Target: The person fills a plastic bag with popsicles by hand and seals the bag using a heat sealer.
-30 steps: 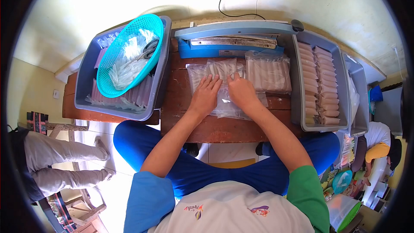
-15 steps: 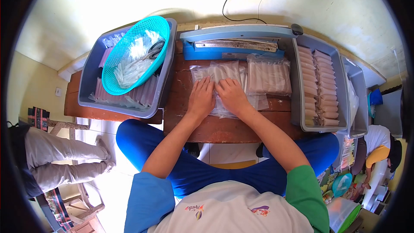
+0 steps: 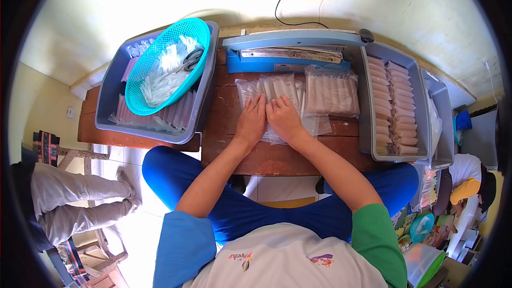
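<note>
Brown table [image 3: 266,167] | hands [image 3: 252,120] on packet [image 3: 280,85] | blue device [image 3: 314,67] beyond | gray tubs [image 3: 366,122] flanking

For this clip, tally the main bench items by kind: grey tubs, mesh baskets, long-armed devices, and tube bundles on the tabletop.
Grey tubs: 3
Turquoise mesh basket: 1
Long-armed blue device: 1
Clear-bagged tube bundles: 2 visible; layers beneath can't be told
Total: 7
</note>
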`<state>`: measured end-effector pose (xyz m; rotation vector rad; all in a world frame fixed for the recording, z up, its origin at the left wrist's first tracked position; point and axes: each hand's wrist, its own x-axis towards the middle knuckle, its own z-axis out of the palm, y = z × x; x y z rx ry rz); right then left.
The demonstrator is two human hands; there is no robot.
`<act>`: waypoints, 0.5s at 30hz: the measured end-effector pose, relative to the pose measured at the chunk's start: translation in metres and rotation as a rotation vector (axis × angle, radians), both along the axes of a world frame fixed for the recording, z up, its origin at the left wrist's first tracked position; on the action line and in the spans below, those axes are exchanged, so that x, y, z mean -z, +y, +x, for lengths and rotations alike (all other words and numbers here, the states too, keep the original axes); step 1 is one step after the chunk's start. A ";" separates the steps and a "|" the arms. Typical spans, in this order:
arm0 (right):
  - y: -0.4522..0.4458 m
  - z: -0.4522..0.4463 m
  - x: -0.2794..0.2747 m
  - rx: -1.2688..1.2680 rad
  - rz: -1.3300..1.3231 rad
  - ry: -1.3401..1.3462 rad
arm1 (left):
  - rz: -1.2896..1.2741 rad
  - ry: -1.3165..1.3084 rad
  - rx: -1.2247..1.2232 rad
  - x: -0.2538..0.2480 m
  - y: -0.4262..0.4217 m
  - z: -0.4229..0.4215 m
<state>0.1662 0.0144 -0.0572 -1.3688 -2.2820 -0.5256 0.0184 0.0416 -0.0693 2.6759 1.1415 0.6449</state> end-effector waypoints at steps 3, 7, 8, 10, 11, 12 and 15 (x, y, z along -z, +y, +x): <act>-0.002 -0.003 0.000 0.040 -0.067 -0.037 | -0.065 -0.074 0.023 0.001 0.000 0.001; -0.004 -0.001 0.002 0.043 -0.053 -0.002 | -0.242 -0.224 0.067 0.000 0.005 -0.003; -0.005 -0.002 -0.001 0.034 -0.030 0.028 | -0.239 -0.225 0.065 -0.008 0.006 -0.004; -0.011 -0.006 -0.005 0.055 -0.083 0.037 | -0.397 -0.293 0.083 -0.022 0.007 -0.009; -0.013 -0.007 -0.008 0.082 -0.141 0.046 | -0.395 -0.294 0.083 -0.020 0.008 -0.011; -0.013 -0.007 -0.008 0.082 -0.140 0.046 | -0.324 -0.245 0.086 -0.017 0.009 -0.014; -0.009 -0.008 -0.004 0.094 -0.144 0.062 | -0.247 -0.124 0.036 -0.020 0.005 -0.016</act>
